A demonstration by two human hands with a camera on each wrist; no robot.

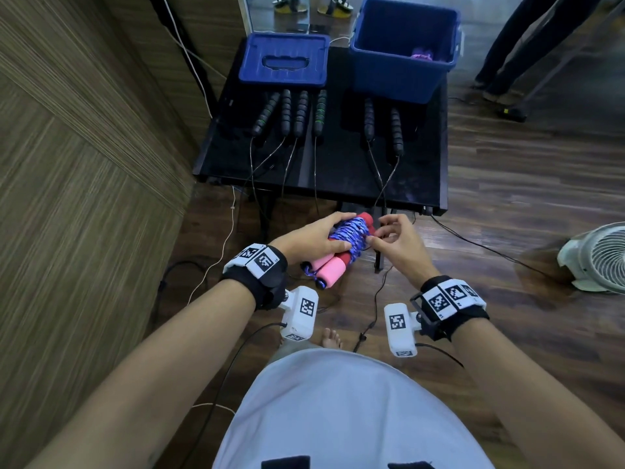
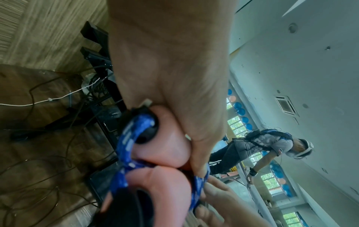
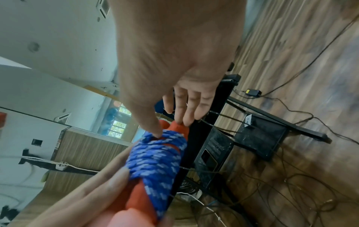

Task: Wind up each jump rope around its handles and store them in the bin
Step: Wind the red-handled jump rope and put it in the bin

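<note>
Nearly wound, the blue jump rope (image 1: 348,236) sits coiled around its pink foam handles (image 1: 329,269); the left hand (image 1: 313,236) clasps the bundle while the right hand (image 1: 394,240) pinches the coil's end. One bundle (image 1: 422,55) lies in the bin (image 1: 402,49); three black ropes (image 1: 382,125) wait on the table (image 1: 426,170).

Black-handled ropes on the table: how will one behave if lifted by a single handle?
Probably floppy: each thin cord hangs limp over the table edge. Likely to drag its partner handle along. The ribbed black handles look grippy, though round enough to roll.
</note>
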